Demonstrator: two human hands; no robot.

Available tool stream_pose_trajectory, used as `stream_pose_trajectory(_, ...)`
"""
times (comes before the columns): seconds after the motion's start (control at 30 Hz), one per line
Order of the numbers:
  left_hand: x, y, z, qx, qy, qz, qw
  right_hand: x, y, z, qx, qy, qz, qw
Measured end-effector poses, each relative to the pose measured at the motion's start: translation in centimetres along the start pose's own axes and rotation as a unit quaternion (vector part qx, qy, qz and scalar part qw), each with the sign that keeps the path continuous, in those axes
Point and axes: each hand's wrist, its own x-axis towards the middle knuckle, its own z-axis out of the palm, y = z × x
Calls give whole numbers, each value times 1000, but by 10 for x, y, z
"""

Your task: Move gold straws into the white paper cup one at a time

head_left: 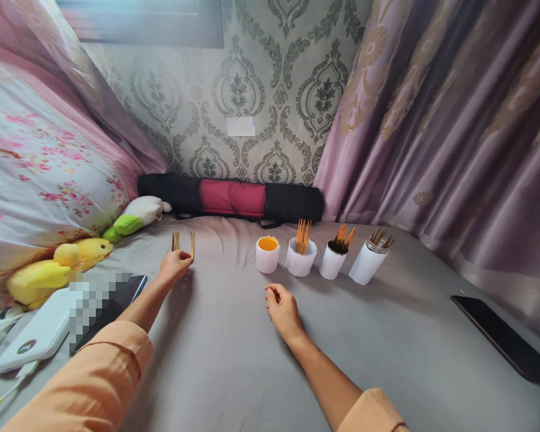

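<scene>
My left hand (175, 266) is closed in a pinch on thin brown sticks (192, 245) that stand upright from its fingertips. Just behind it is a second small bunch of dark sticks (175, 241); whether the hand also grips these I cannot tell. My right hand (284, 309) rests low over the sheet with fingers curled, nothing showing in them. Beyond it stand a white-wrapped cup with an orange inside (267, 259), a wider white cup (301, 264) of orange sticks, a white cup with a dark inside (333, 264) and a tilted white-wrapped jar (368, 264), these last two also bearing sticks.
Grey sheet (225, 348) covers the surface. A black and red rolled bag (232, 198) lies along the wall. At left are plush toys (40, 281), a white power bank (40, 333) with a cable and a dark device (117, 306). A black phone (504, 336) lies at right.
</scene>
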Motion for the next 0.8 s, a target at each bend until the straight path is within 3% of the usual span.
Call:
stream_pose_trajectory(0.23, 8, -2, -2, 161, 38, 53, 985, 1, 0, 0, 3, -2, 5, 1000)
stream_pose_trajectory(0.5, 0, 9, 5, 212, 45, 75, 973, 1, -1, -2, 4, -19, 12, 1000)
stream_pose_trajectory(0.67, -44, 5, -2, 200, 61, 112, 971, 3, -2, -4, 1, -28, 31, 999)
stream_pose_trajectory(0.8, -96, -22, -26, 201, 124, 129, 963, 3, -2, -3, -15, -36, 31, 999)
